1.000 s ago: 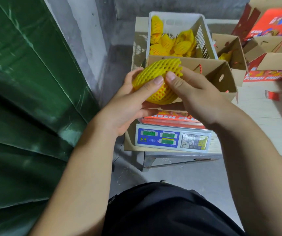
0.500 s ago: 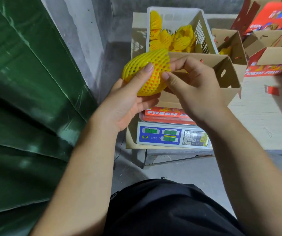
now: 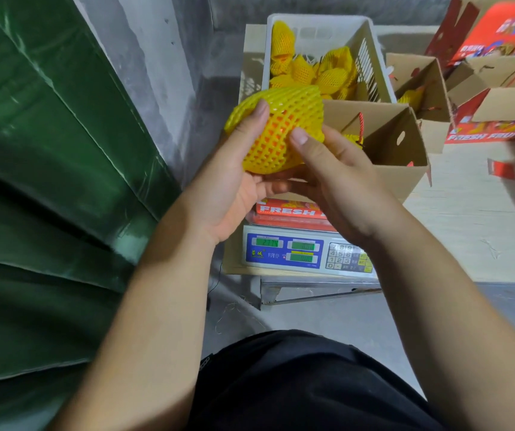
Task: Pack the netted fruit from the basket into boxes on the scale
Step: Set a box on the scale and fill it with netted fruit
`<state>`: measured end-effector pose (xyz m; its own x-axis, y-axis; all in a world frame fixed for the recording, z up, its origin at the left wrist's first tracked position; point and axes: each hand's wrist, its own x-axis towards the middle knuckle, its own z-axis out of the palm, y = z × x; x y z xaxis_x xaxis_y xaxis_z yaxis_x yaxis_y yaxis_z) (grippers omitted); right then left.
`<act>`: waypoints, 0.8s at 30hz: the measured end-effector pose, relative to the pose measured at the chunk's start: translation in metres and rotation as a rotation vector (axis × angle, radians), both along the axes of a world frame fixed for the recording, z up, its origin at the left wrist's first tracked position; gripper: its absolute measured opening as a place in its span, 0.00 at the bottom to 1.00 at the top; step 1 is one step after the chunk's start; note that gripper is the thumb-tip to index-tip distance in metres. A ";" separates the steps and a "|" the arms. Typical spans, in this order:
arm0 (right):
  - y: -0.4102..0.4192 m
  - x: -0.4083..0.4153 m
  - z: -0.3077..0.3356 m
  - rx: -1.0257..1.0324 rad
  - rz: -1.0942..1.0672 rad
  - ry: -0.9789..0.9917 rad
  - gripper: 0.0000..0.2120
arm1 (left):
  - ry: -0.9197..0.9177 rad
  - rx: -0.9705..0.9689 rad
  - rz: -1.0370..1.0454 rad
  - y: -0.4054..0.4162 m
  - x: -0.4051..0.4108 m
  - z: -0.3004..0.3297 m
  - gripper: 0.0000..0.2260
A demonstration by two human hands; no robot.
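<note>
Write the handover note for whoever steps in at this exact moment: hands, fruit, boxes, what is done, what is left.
Left hand grips the netted fruit from below and the side; right hand pinches the net's near edge with its thumb on top.
The fruit is held in the air beside the open cardboard box that stands on the scale.
Done: at least one netted fruit shows inside that box.
Left: put this fruit in, then the rest from the white basket, which holds several more.
</note>
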<state>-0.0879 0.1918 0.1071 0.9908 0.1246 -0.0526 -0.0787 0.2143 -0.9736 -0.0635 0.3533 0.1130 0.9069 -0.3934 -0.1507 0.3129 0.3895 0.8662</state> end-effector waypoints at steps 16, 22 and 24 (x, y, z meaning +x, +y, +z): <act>-0.020 -0.006 0.003 0.174 0.168 0.150 0.28 | -0.147 0.121 0.119 -0.021 -0.022 -0.010 0.31; -0.014 -0.016 -0.003 0.265 0.141 0.056 0.17 | -0.264 0.386 0.173 -0.013 -0.033 -0.018 0.12; -0.014 -0.012 -0.006 0.306 0.110 0.042 0.17 | -0.330 0.502 0.200 -0.014 -0.034 -0.022 0.14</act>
<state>-0.0997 0.1774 0.1015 0.9682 0.2475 -0.0371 -0.1568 0.4843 -0.8607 -0.0979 0.3392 0.0915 0.9858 -0.1654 0.0277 -0.0391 -0.0659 0.9971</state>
